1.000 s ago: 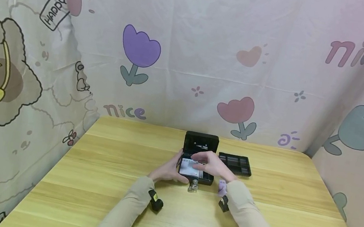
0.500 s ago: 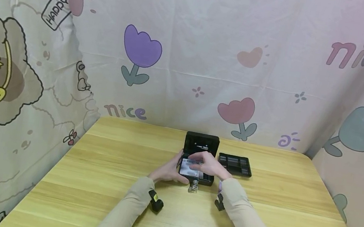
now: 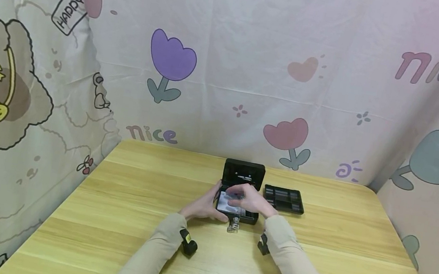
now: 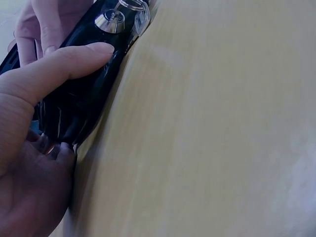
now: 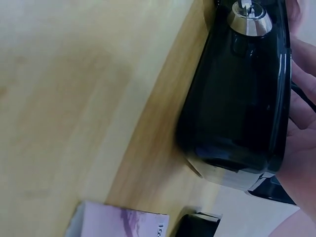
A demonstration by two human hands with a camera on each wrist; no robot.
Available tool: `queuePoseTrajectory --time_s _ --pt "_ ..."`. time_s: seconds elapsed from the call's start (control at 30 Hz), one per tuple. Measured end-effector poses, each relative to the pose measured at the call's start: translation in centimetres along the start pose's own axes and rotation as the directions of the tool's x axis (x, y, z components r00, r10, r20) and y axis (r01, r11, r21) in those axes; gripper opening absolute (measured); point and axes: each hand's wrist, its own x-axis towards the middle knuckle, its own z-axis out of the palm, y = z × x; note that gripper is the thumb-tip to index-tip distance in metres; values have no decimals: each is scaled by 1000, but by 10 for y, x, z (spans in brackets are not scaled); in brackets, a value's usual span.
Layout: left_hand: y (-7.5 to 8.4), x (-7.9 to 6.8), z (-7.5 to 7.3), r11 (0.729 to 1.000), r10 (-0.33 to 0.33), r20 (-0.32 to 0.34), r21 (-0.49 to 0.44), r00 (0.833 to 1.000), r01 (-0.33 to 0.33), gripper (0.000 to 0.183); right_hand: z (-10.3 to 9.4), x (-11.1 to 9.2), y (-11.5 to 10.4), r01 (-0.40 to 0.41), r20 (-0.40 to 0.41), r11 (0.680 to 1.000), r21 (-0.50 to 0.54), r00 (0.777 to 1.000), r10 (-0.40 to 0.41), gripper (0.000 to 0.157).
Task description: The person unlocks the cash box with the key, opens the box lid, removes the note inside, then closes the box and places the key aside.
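At the left side of the small black box with a raised hinged lid (image 3: 251, 219), the left hand (image 3: 201, 206) grasps the wall, thumb across the front and fingers round the side. If that grip loosened, the box could probably slide on the pale wooden bench (image 3: 155, 170), or tip back under its lid's weight. The silvery bunch of what looks like keys (image 3: 233, 226) hangs from the box's front, near the left thumb; a careless knock might twist or jar it. Over the box's interior the right hand (image 3: 250, 198) has its fingers bent and released, thumb and forefinger apart; whether the tips touch the pale printed paper sheets (image 3: 225, 203) I cannot tell. Pressing unevenly could crease them or leave an edge poking above the rim, where the lid might catch it. To the box's right, the loose purple printed slip (image 5: 123, 219) lies near enough to the right forearm that a sweeping sleeve could drag it.

The box stands flat on the bench, between the hands: glossy, rounded at the corners, with a round silver lock (image 5: 251, 20) on its front. The black plastic divided tray (image 3: 290, 210) lies just beside its right side.
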Motion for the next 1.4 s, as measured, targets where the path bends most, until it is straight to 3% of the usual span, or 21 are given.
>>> queuePoseTrajectory --time_s 0.43,0.67,0.87,1.13,1.4 --pt "0 -1 0 1000 -22 3 -12 1000 22 129 4 3 -2 11 -31 1000 -29 999 -12 34" --pt "0 1 0 998 13 10 -63 1000 -12 129 5 3 -3 -8 -55 1000 -9 998 8 32" --pt "0 1 0 999 38 0 -17 999 -38 128 5 4 -4 -20 -62 1000 5 998 20 32" --pt "1 -1 1 1000 -13 -3 -13 1000 13 129 8 5 -5 -25 -74 996 -85 997 18 29" --pt "2 0 1 1000 6 -19 -16 1000 -7 128 12 3 -10 -28 -92 996 -85 996 21 31"
